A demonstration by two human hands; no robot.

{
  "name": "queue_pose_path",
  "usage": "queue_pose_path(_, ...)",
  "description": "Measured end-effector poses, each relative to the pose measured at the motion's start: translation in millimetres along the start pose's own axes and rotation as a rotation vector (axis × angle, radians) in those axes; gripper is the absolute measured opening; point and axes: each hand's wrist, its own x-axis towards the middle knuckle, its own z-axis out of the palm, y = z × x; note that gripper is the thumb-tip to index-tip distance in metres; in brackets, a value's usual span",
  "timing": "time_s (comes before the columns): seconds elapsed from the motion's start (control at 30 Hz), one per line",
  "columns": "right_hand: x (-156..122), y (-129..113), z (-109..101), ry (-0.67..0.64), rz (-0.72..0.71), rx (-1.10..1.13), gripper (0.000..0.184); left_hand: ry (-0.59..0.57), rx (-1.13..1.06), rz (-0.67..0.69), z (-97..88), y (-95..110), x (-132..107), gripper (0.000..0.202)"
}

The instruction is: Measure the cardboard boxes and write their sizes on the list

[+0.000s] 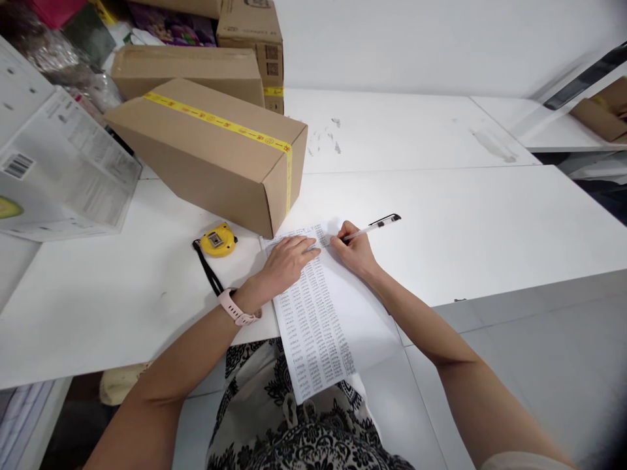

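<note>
A printed sheet of paper (318, 326) with columns of small text lies on the white table (441, 222) and hangs over its near edge. My left hand (287, 261) rests flat on the sheet's upper part, fingers stretched out, a pink watch on the wrist. My right hand (355, 248) is closed round a white pen with a black cap (375, 226), its tip touching the top of the sheet.
A brown cardboard box with yellow tape (210, 150) sits just beyond the sheet. A yellow tape measure (217, 239) with a black strap lies left of my left hand. More boxes (186, 68) stand behind, and a white printed carton (63, 170) is at the left.
</note>
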Motion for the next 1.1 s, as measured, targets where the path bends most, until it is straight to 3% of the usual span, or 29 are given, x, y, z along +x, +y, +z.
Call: queue_pose_path(1.1,1.1,-1.8,0.3,0.027,0.019,-0.047,0.023,-0.026,-0.030,-0.030,-3.6,2.9,0.9,0.040)
